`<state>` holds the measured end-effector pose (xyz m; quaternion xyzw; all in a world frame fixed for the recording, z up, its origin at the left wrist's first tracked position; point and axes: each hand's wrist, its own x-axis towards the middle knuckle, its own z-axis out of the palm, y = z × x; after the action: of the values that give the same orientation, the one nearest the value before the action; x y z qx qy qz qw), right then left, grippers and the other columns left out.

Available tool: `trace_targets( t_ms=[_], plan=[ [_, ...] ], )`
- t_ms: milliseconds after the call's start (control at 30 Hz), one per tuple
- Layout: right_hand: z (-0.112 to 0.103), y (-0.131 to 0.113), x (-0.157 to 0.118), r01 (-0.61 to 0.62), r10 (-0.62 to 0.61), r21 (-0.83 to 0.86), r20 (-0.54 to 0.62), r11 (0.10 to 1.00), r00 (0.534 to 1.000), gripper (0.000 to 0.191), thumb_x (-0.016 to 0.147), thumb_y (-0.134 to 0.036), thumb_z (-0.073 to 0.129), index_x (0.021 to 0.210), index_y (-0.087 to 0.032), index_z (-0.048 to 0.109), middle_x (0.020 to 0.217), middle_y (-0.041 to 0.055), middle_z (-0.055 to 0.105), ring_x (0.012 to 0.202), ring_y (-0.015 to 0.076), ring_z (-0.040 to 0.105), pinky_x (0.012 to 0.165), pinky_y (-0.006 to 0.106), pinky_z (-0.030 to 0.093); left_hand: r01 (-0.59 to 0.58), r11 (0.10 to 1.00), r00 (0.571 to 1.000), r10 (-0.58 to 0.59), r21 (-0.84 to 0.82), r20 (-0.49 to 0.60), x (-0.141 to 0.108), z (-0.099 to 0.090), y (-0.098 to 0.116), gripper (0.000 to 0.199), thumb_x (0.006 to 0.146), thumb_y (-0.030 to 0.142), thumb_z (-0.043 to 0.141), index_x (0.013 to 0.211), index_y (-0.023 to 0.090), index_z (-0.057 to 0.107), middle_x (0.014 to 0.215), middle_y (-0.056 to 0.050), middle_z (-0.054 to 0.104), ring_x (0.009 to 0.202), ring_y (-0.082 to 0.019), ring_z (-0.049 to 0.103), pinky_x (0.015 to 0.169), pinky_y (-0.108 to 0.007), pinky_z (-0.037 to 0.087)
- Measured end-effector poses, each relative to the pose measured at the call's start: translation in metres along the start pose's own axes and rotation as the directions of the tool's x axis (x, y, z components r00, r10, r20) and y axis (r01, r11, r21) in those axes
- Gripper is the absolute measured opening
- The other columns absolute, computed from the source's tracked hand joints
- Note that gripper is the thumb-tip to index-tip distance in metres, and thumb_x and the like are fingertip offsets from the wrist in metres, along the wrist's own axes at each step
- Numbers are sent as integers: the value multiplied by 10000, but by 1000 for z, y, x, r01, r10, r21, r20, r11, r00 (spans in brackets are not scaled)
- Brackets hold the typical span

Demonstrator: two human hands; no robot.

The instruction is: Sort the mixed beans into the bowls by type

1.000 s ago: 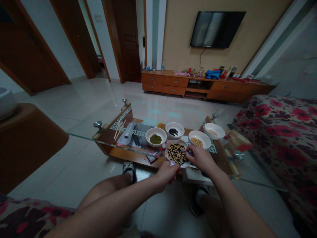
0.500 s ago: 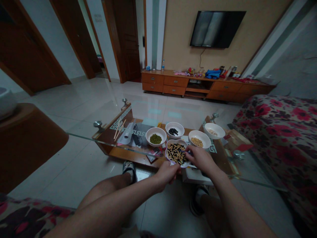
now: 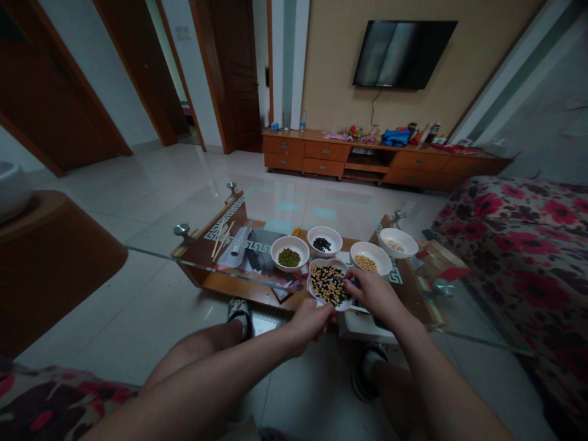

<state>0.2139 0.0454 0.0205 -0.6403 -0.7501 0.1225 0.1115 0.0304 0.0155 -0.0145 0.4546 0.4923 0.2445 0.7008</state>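
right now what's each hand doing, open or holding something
Left hand: closed, seems to grip the white heart-shaped bowl of mixed beans.
Right hand: closed, pinching a thin blue utensil over the beans.

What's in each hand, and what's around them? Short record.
right hand: pinching blue stick, tip in beans
left hand: at dish's near edge; grip hidden
dish: white, heart-shaped, mixed dark and yellow beans
nearby bowls: green beans, black beans, yellow beans, pale seeds
surface: glass-topped table, wooden shelf below
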Motion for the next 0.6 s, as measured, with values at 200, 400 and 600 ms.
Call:
trace_targets(
  t_ms=[200, 400, 600],
  plan=[
    [0, -3, 0, -16, 17, -20, 13, 1000, 1000, 207, 874, -346, 483, 907, -214, 638, 850, 56, 694, 751, 179, 624, 613, 255, 372, 36, 999, 999, -36, 25, -8, -6, 1, 9, 166, 806, 239, 467, 663, 167, 514, 514, 40, 435, 380, -71, 332, 349, -195, 213],
    [0, -6, 0, 13, -12, -26, 15, 1000, 1000, 222, 882, -353, 475, 932, -214, 641, 836, 61, 688, 763, 182, 628, 642, 261, 392, 12, 1000, 1000, -12, -3, -6, -6, 1, 8, 160, 800, 251, 483, 665, 169, 509, 527, 40, 451, 391, -66, 341, 360, -190, 215],
    [2, -6, 1, 34, -33, -10, 17, 999, 999, 215, 880, -339, 481, 940, -211, 643, 859, 64, 691, 779, 183, 627, 656, 256, 403, 16, 1000, 1000, -16, 21, -1, -5, 0, 6, 177, 788, 255, 465, 637, 172, 508, 478, 43, 408, 376, -75, 330, 353, -194, 215]
  ],
)
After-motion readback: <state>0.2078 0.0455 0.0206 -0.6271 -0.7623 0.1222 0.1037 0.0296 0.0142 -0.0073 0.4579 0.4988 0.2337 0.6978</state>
